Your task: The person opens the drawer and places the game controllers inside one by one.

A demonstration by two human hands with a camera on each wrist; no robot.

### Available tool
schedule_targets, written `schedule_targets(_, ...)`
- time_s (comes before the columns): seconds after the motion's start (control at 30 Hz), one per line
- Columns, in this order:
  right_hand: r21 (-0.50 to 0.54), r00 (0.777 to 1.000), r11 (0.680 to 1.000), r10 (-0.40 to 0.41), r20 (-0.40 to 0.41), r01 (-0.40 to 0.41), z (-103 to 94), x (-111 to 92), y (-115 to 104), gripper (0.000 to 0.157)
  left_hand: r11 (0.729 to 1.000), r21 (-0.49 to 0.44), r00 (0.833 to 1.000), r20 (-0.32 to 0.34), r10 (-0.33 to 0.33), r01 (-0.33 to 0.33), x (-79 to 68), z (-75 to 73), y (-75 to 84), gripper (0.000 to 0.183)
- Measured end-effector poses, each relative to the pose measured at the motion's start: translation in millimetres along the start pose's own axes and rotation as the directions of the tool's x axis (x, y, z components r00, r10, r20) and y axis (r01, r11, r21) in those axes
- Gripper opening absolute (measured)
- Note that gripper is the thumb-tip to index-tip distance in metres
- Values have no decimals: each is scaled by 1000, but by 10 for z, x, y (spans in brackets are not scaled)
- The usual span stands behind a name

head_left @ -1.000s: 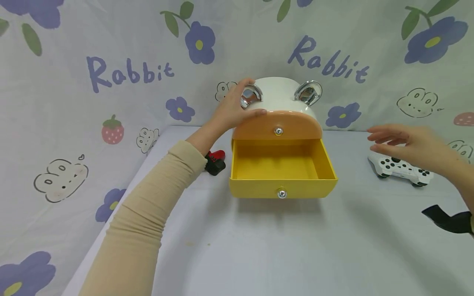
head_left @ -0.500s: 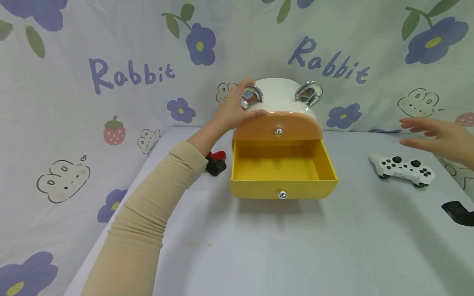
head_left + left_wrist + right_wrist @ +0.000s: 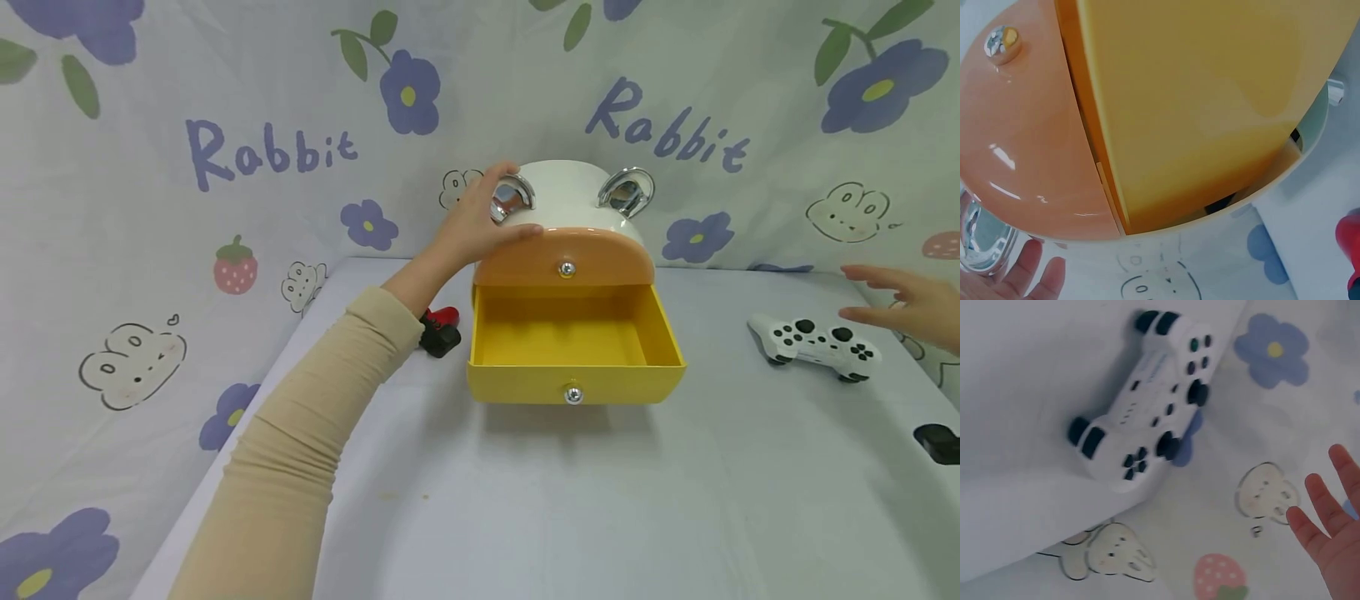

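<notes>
My left hand (image 3: 480,221) grips the upper left of a small drawer cabinet (image 3: 562,187) by its chrome ear (image 3: 512,198). Its thumb lies along the front, at the top of the orange drawer (image 3: 600,254); some fingers are hidden behind. Below, a yellow drawer (image 3: 573,382) stands pulled out, with nothing inside it. In the right wrist view, my right hand (image 3: 1335,531) holds nothing and its fingers are spread. The head view has that hand at the right edge, above and beside a white game controller (image 3: 817,346) on the table.
A red and black object (image 3: 441,331) lies left of the cabinet, partly covered by my left forearm. The white table (image 3: 585,508) reaches back to a curtain (image 3: 277,75) printed with rabbits and flowers. A black wrist device (image 3: 937,443) shows at the right edge.
My right hand has moved right, from over the controller to the edge of the head view, then dipped slightly. My left hand and the drawers have stayed put.
</notes>
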State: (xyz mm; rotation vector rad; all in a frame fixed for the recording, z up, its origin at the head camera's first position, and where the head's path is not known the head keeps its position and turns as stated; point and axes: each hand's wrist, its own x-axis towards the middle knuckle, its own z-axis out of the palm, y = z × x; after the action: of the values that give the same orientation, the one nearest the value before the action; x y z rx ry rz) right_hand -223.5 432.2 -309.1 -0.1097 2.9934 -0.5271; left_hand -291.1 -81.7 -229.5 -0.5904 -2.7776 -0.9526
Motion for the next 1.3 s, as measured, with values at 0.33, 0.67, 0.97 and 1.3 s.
schedule_targets(0.33,35,995,999,-24,97,21,304,54,220,81,1000,1,1000,-3,1,-1,2,7,3,84)
schedule_targets(0.67,109,974,994,1,228,-27,567,110,385,89,1000,0,1000,-2,0,0,-3,15,0,85)
schedule_targets(0.97,170,976,984,19,218,-57,712,107,556,92,1000,4,1000,1,-6,6,16,19,10,85)
schedule_targets(1.3,157,985,987,2,172,-30,804,152,587,93,1000,9,1000,-3,-6,6,12,13,1,85)
